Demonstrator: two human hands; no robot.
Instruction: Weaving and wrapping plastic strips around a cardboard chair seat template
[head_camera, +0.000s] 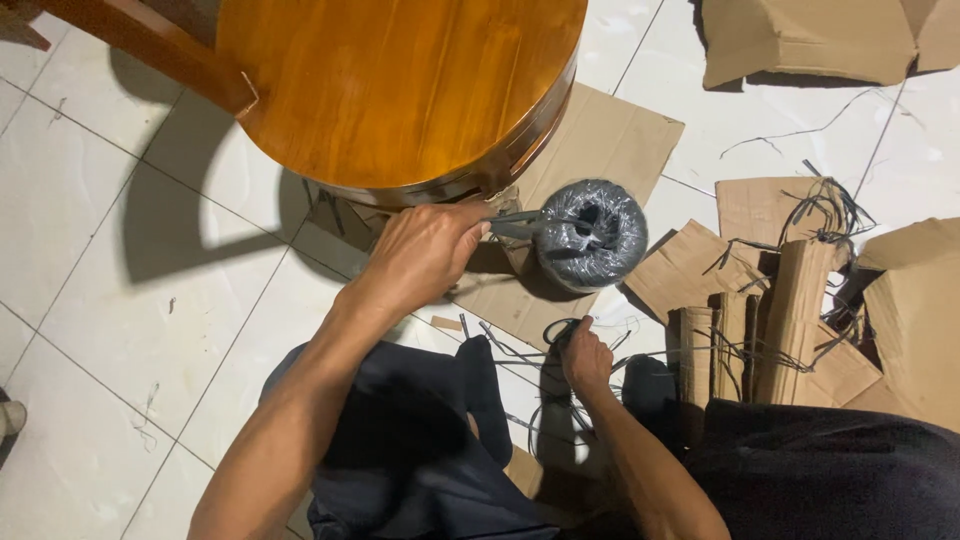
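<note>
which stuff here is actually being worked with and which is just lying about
In hand:
left hand on the strap end by the round wooden table
grey strap roll
right hand gripping dark strap offcuts

Lying about:
flat cardboard sheet
rolled cardboard pieces
folded cardboard, top right
loose strands on the white tiles

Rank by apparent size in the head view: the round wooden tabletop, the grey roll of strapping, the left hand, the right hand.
1. Round wooden tabletop
2. Grey roll of strapping and left hand: look alike, unranked
3. Right hand, though partly hidden
</note>
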